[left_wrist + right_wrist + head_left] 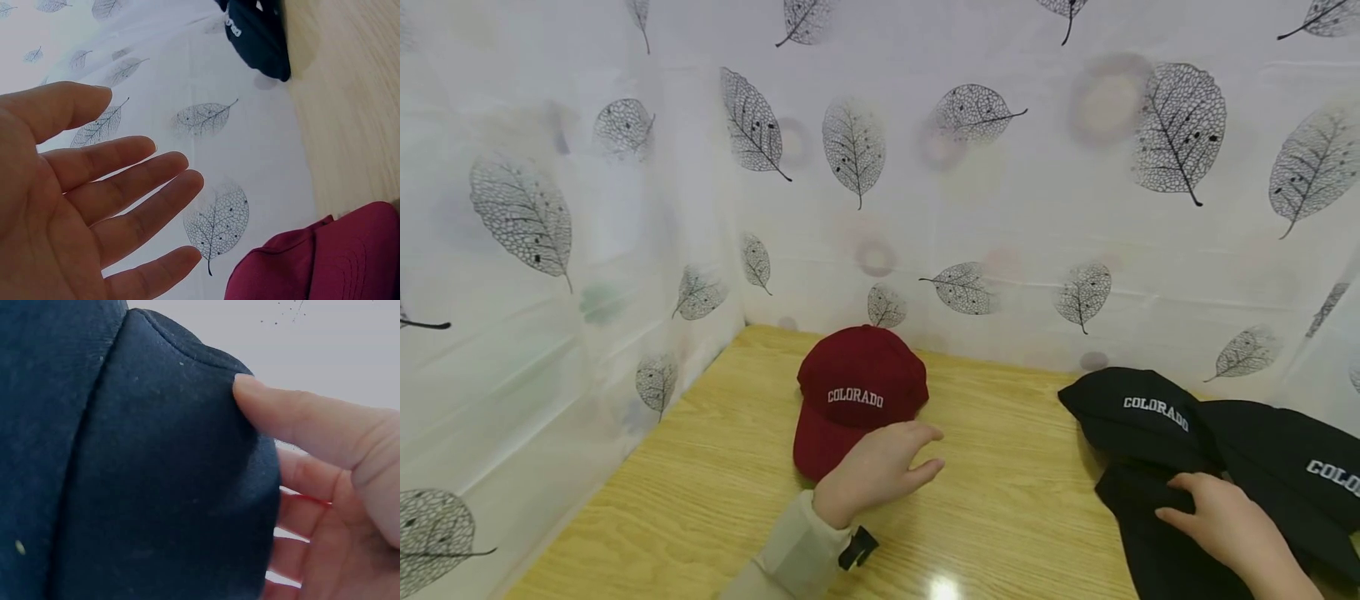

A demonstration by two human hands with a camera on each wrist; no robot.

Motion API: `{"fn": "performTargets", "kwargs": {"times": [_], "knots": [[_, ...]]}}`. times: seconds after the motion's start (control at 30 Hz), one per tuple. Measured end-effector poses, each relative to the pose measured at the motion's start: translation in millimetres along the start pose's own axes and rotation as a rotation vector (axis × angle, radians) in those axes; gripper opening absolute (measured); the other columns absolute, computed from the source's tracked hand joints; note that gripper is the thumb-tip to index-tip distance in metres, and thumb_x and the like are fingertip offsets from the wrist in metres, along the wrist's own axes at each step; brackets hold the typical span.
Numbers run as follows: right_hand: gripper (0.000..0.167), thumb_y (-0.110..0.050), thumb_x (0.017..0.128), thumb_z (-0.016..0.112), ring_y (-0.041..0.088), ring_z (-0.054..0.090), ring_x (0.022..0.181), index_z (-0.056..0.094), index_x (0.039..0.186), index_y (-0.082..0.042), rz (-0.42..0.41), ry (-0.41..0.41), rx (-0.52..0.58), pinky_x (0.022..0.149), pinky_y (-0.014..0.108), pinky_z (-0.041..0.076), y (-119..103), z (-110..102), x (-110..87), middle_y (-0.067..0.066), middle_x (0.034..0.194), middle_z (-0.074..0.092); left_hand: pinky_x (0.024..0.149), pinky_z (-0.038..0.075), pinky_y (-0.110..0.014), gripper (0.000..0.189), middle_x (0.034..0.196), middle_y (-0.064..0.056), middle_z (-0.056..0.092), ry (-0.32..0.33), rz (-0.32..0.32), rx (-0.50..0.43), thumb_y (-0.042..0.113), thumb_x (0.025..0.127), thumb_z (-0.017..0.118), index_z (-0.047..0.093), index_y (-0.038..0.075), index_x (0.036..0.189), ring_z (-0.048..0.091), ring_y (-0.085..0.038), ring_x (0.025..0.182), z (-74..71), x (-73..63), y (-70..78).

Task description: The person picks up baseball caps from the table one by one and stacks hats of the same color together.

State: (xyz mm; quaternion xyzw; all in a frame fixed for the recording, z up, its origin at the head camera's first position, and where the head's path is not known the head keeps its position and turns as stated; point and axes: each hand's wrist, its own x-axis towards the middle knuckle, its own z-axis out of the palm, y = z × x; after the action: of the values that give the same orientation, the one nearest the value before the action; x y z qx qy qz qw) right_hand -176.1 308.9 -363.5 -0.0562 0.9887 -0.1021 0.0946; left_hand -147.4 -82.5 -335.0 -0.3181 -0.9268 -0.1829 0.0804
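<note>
A dark red baseball cap (853,367) with white COLORADO lettering sits on the table, its brim towards the near left. My left hand (880,471) is spread in front of the cap, overlapping its brim in the head view; in the left wrist view its fingers are apart with nothing between them. At the right, my right hand (1232,521) pinches the edge of a black cap (1150,521). The right wrist view shows the thumb on the dark fabric (169,462) and the fingers behind it. Two more black caps (1138,417) (1292,458) with COLORADO lettering lie just beyond.
The wooden table (1000,467) stretches between the red cap and the black caps. White sheeting (985,208) printed with dark leaves hangs behind the table and along its left side. A black strap fitting (858,548) shows at the left wrist.
</note>
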Motion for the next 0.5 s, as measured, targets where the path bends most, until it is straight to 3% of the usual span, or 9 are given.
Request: {"fn": "performTargets", "kwargs": {"times": [0.2,0.5], "knots": [[0.02,-0.025,0.074,0.069,0.02,0.054,0.064,0.064,0.078,-0.006,-0.042,0.071,0.014,0.057,0.042,0.043,-4.7,0.1,-6.2,0.004,0.073,0.06,0.079,0.043,-0.021,0.03,0.104,-0.001,0.06,0.021,0.019,0.008,0.026,0.086,0.057,0.059,0.006,0.109,0.055,-0.009,0.095,-0.1,-1.0,-0.4],[0.01,-0.02,0.074,0.069,0.013,0.049,0.059,0.065,0.072,-0.011,-0.108,0.179,0.025,0.052,0.033,0.039,-27.9,-8.5,-24.5,0.0,0.069,0.058,0.08,0.043,-0.021,0.031,0.104,-0.001,0.06,0.014,0.02,-0.008,0.027,0.087,0.056,0.059,0.007,0.109,0.055,-0.009,0.096,-1.3,-0.5,0.7]]}}
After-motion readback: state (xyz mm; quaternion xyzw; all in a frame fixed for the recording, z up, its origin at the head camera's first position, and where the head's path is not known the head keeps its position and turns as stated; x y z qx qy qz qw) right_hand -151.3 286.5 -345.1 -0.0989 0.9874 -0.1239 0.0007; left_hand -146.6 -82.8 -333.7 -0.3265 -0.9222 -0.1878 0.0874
